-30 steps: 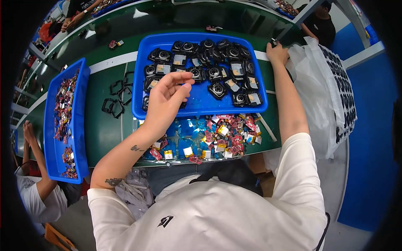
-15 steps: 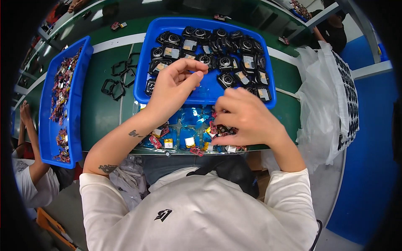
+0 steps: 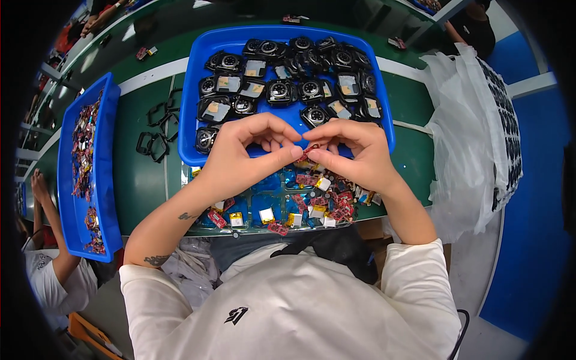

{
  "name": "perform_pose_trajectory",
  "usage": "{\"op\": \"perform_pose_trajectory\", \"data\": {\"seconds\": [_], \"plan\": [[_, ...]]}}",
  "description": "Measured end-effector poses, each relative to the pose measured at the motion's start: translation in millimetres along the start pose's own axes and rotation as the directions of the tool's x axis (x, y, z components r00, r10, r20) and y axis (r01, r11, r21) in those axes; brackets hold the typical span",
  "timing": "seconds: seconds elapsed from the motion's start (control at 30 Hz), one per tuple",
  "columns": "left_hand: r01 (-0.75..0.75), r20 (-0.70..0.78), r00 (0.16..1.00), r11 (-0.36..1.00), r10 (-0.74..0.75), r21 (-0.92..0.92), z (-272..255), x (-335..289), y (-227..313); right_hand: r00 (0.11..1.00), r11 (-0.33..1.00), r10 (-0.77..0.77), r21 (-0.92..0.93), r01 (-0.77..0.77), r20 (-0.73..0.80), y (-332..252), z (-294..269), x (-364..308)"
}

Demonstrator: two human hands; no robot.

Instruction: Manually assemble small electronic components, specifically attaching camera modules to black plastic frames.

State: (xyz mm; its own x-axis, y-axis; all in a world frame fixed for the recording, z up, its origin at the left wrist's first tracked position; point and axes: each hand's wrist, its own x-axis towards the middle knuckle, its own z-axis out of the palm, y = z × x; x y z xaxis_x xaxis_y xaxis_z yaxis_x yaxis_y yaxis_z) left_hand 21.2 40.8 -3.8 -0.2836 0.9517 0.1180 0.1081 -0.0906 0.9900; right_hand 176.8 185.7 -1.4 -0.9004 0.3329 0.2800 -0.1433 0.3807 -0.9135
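Observation:
My left hand (image 3: 243,150) and my right hand (image 3: 360,155) meet over the near edge of a blue tray. Between their thumbs and fingertips is a small red circuit board (image 3: 307,152), partly hidden by the fingers. Beneath them lies a clear plastic sheet with blue pockets (image 3: 264,198). A heap of red circuit boards (image 3: 342,207) covers its right part, by my right wrist. Small battery cells, white with yellow edges (image 3: 266,215), lie in the pockets. In the blue tray (image 3: 191,102) are many black watch cases (image 3: 279,91), some with round dials, some showing pale backs.
Empty black frames (image 3: 157,146) lie left of the tray on the green table (image 3: 141,186). A long blue bin (image 3: 107,180) of small circuit boards stands farther left. White plastic sheeting (image 3: 453,144) and stacked black parts (image 3: 507,132) are at the right. Other people's arms show at the left.
My right hand has risen leftward from the heap of boards to meet my left hand, a red circuit board now between them. My left hand has moved slightly lower. The whole view has shifted a little.

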Motion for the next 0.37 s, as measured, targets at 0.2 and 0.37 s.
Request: {"op": "perform_pose_trajectory", "data": {"seconds": [0.2, 0.37], "plan": [[-0.048, -0.013, 0.999, 0.995, 0.050, 0.091, 3.8, -1.3, -0.5, 0.940, 0.936, -0.338, -0.124, 0.331, -0.042, 6.4, 2.9, 2.9], [-0.227, 0.070, 0.974, 0.948, 0.217, 0.224, 1.5, -1.2, -5.5, 0.987, 0.991, -0.024, 0.127, 0.045, -0.156, 6.7, 4.1, -4.5]]}}
